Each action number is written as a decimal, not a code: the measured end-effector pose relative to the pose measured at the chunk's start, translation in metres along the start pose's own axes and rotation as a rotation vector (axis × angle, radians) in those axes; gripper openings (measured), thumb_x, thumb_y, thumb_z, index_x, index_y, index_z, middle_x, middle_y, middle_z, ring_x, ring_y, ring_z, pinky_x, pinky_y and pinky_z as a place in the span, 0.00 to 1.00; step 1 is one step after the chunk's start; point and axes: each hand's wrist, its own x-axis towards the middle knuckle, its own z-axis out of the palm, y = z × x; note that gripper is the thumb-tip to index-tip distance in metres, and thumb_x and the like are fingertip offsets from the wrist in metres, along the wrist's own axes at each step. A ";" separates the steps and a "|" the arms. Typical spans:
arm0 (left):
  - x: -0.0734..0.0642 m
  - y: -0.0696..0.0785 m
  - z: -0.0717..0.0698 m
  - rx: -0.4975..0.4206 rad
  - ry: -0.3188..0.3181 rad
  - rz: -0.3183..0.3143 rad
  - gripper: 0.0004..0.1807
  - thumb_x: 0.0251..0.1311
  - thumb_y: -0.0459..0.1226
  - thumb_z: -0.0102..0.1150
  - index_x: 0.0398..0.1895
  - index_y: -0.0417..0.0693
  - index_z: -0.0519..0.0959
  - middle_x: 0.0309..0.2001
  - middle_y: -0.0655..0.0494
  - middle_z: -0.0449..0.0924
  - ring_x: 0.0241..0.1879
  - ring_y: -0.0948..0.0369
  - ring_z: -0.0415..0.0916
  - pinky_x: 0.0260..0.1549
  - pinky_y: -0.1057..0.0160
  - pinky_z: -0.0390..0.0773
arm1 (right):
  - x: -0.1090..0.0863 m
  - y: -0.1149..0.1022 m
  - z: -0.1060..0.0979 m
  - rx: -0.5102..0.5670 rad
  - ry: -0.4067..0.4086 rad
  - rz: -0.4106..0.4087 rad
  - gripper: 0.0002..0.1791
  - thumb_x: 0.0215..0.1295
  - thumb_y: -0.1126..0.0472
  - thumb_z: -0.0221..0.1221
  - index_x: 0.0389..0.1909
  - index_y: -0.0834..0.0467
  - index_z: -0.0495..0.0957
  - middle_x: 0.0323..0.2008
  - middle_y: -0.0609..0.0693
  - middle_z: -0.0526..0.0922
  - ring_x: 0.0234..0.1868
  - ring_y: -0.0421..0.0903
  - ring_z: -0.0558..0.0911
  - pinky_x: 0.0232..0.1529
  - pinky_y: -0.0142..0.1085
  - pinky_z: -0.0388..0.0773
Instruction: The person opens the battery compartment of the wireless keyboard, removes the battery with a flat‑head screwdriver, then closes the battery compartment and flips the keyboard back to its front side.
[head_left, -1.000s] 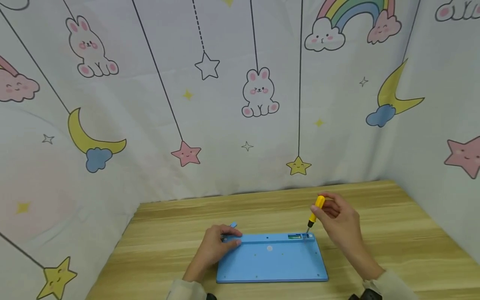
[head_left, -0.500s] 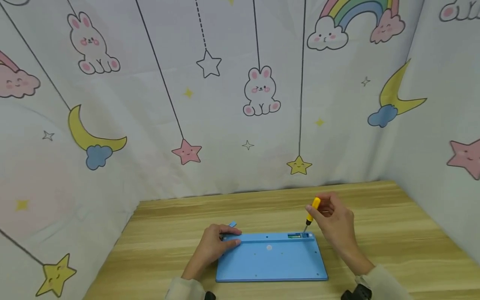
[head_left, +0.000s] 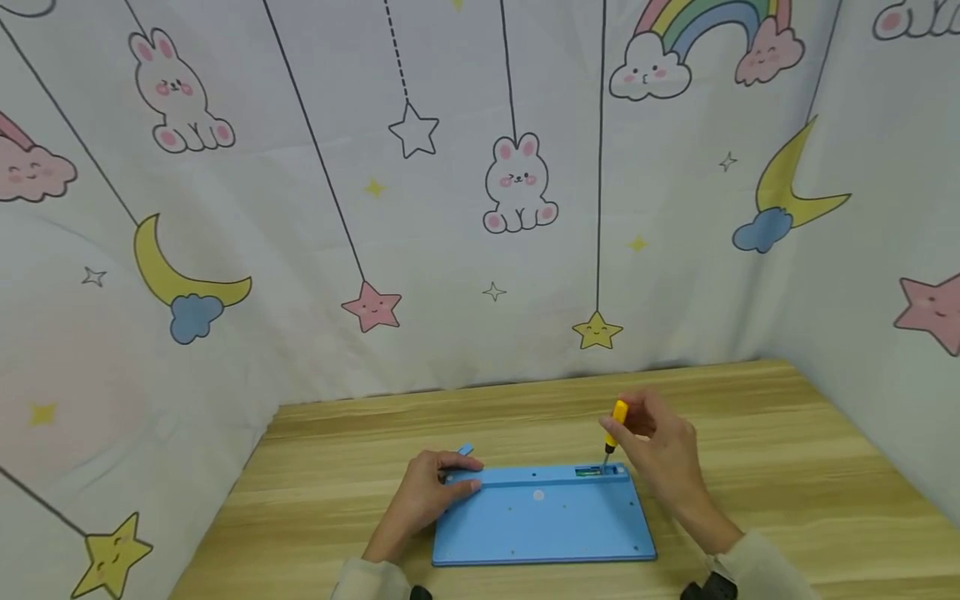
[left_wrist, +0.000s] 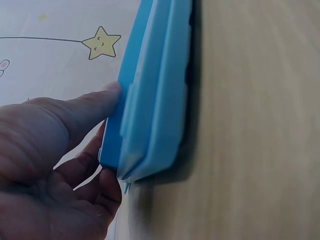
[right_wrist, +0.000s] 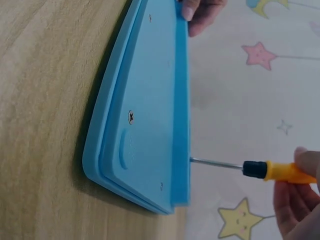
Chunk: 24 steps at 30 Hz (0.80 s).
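A light-blue keyboard (head_left: pixel 547 525) lies face down, with screws in its underside and a raised bar along its far edge. In that bar an uncovered battery compartment (head_left: pixel 589 472) shows a greenish battery inside. My left hand (head_left: pixel 427 492) grips the keyboard's far left corner, thumb on top and fingers behind the edge. My right hand (head_left: pixel 663 446) pinches the yellow handle of a screwdriver (head_left: pixel 617 423) between thumb and fingers. Its metal shaft (right_wrist: pixel 216 163) points down, the tip hidden inside the right end of the compartment.
Just behind my left hand lies a small blue piece (head_left: pixel 466 449), like a battery cover. A wood-grain table (head_left: pixel 330 500) bears the keyboard. White cloth (head_left: pixel 442 350) printed with stars, moons and rabbits hangs along the back and both sides.
My right hand has moved left with the screwdriver, its tip shifting left along the compartment's right end and its handle now more upright. My left hand and the keyboard stay put.
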 end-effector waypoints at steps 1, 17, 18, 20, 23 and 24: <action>0.000 0.000 0.000 -0.001 -0.001 0.000 0.09 0.61 0.37 0.78 0.45 0.53 0.92 0.49 0.55 0.93 0.65 0.45 0.83 0.67 0.38 0.78 | 0.000 0.000 0.001 -0.004 -0.005 -0.009 0.17 0.64 0.65 0.76 0.49 0.59 0.81 0.39 0.52 0.91 0.36 0.34 0.86 0.42 0.17 0.81; 0.000 -0.002 0.001 -0.001 0.013 0.002 0.09 0.61 0.35 0.78 0.44 0.52 0.92 0.48 0.55 0.93 0.64 0.45 0.84 0.65 0.39 0.80 | -0.004 0.006 -0.006 0.005 0.015 0.170 0.15 0.70 0.58 0.72 0.48 0.61 0.79 0.42 0.58 0.91 0.38 0.28 0.84 0.41 0.17 0.80; 0.000 -0.001 0.001 -0.004 0.015 -0.004 0.09 0.60 0.35 0.78 0.44 0.52 0.92 0.48 0.54 0.93 0.64 0.45 0.83 0.65 0.39 0.80 | -0.004 0.010 -0.009 0.024 0.017 0.207 0.16 0.70 0.57 0.72 0.49 0.62 0.79 0.43 0.60 0.91 0.38 0.26 0.83 0.41 0.17 0.81; 0.000 -0.001 0.002 -0.009 0.018 -0.013 0.09 0.60 0.35 0.78 0.44 0.52 0.92 0.48 0.54 0.93 0.64 0.44 0.83 0.64 0.38 0.80 | -0.005 0.018 -0.015 0.069 0.015 0.289 0.19 0.71 0.56 0.72 0.51 0.64 0.77 0.45 0.62 0.90 0.37 0.24 0.83 0.40 0.19 0.83; 0.000 0.000 0.003 -0.005 0.022 -0.017 0.09 0.60 0.35 0.78 0.44 0.52 0.92 0.48 0.55 0.93 0.64 0.45 0.83 0.64 0.39 0.80 | -0.007 0.032 -0.025 0.204 0.004 0.443 0.21 0.71 0.57 0.71 0.53 0.65 0.73 0.42 0.55 0.90 0.37 0.25 0.87 0.41 0.26 0.87; 0.000 0.000 0.003 -0.002 0.023 -0.017 0.09 0.60 0.35 0.78 0.44 0.52 0.92 0.48 0.55 0.93 0.63 0.45 0.83 0.64 0.39 0.80 | -0.008 0.036 -0.029 0.256 0.000 0.501 0.21 0.71 0.58 0.71 0.53 0.65 0.72 0.40 0.50 0.90 0.36 0.27 0.88 0.41 0.28 0.88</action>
